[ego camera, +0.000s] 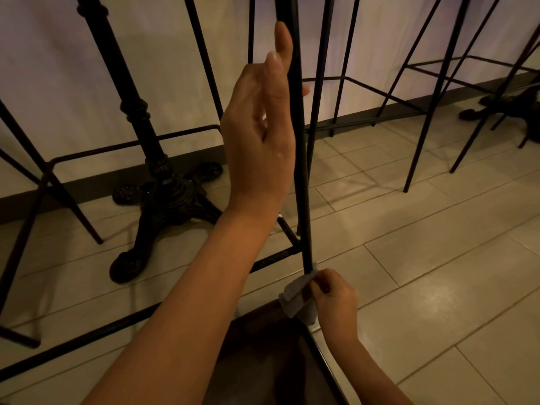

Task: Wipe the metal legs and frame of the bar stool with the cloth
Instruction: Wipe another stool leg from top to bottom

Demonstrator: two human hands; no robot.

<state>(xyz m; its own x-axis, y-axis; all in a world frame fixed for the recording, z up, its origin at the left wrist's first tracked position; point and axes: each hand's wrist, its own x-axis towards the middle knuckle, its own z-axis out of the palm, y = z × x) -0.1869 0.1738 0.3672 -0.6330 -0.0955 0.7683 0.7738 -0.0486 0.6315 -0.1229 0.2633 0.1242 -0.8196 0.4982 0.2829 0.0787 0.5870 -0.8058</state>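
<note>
The bar stool lies tipped toward me, with its dark wooden seat (263,358) at the bottom of the view. One thin black metal leg (301,176) runs from the seat up past the top edge. My left hand (263,127) holds this leg high up, thumb along it and fingers curled behind it. My right hand (336,296) pinches a small grey cloth (295,296) around the same leg, just above the seat. A black footrest bar (277,255) joins the leg slightly above the cloth.
An ornate black cast-iron table base (163,197) stands on the pale tiled floor (438,258) to the left. Thin black legs of other stools (423,127) stand at the right and far left. A white wall with a dark skirting runs behind.
</note>
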